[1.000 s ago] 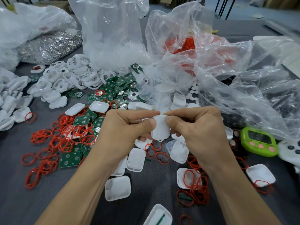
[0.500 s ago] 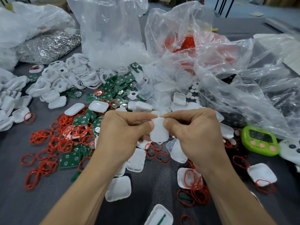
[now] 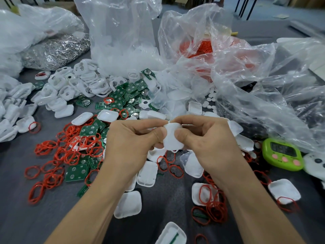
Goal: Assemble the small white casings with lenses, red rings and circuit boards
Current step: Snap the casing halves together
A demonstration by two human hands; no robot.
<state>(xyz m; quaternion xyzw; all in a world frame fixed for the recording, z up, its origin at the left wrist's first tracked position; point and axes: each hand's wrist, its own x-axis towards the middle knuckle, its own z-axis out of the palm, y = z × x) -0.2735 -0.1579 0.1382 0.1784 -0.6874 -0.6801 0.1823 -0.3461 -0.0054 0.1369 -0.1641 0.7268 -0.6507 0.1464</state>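
Both hands hold one small white casing (image 3: 172, 137) above the middle of the table. My left hand (image 3: 131, 143) pinches its left edge between thumb and fingers. My right hand (image 3: 204, 140) pinches its right edge the same way. The casing's smooth back faces the camera, so its inside is hidden. Loose red rings (image 3: 52, 164) and green circuit boards (image 3: 76, 172) lie scattered to the left. More white casing halves (image 3: 128, 205) lie on the grey table below my hands. Small white round lenses (image 3: 210, 99) lie beyond my hands.
Clear plastic bags (image 3: 246, 76) pile up at the back and right, one holding red rings (image 3: 204, 48). A bag of silver metal parts (image 3: 56, 50) sits back left. A heap of white frames (image 3: 77, 85) lies beside it. A green timer (image 3: 282, 154) stands at the right.
Both hands have kept their pinch on the casing and shifted slightly upward with it. Nothing was picked up or let go.
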